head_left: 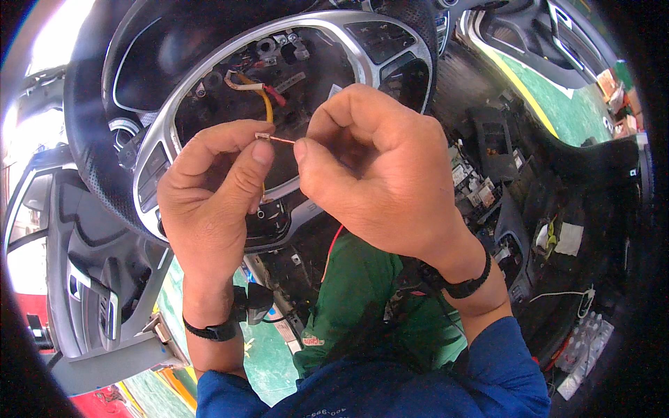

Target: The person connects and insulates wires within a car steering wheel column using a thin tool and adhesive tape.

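In front of the steering wheel (421,83), both of my hands are raised close together. My left hand (212,188) pinches a small metal wire terminal (263,136) between thumb and forefinger. My right hand (387,167) is closed in a pinch on a thin wire, whose bare copper end (282,140) reaches to the terminal. Whether the copper sits inside the terminal is too small to tell. A red wire (333,249) hangs below my right hand. Behind my left fingers runs a yellow wire (269,104) from the wheel's opened centre, near a white and a red-sleeved wire end (275,95).
An open car door (90,258) stands at the left, another (543,49) at the far right. The stripped centre console (488,181) shows exposed connectors. A white cable (585,303) and a clear bubbled package (585,355) lie at the lower right.
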Available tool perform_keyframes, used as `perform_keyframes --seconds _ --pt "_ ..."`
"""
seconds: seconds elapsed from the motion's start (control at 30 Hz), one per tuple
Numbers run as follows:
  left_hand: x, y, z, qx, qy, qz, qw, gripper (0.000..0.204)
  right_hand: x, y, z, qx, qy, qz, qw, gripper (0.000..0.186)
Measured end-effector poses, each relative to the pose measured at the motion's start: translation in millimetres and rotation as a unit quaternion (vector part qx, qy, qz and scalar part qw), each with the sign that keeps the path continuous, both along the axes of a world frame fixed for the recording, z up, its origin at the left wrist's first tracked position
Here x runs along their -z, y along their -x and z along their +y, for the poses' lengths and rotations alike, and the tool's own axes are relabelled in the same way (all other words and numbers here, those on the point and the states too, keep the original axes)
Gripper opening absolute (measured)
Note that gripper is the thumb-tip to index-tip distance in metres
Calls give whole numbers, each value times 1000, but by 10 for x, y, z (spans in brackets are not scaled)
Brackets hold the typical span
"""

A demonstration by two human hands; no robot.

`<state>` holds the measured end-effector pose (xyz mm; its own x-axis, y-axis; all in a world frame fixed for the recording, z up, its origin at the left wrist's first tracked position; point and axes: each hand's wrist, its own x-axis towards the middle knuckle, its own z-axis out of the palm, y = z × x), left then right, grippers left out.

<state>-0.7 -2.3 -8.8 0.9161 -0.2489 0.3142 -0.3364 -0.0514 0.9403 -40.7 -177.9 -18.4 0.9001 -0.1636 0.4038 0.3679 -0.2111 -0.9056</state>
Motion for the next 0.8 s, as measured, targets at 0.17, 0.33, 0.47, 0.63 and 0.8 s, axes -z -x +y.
perform_keyframes --seconds 0.17,0.33,0.47,0.63,0.8 --pt "10 3 -2 -2 -1 4 1000 17 1 -2 -11 1 0 4 1000 10" --pt "7 7 -8 -12 -4 7 1000 17 18 -8 -11 1 2 -10 1000 10" --pt "2 -3 2 -15 -11 7 1000 17 5 -22 -9 2 14 -7 1000 10" --pt "-13 12 -5 -9 -14 8 1000 18 0 -6 -18 10 25 -27 999 11" --pt "16 -15 -9 -10 -15 8 1000 17 33 -47 -33 19 39 -24 999 11"
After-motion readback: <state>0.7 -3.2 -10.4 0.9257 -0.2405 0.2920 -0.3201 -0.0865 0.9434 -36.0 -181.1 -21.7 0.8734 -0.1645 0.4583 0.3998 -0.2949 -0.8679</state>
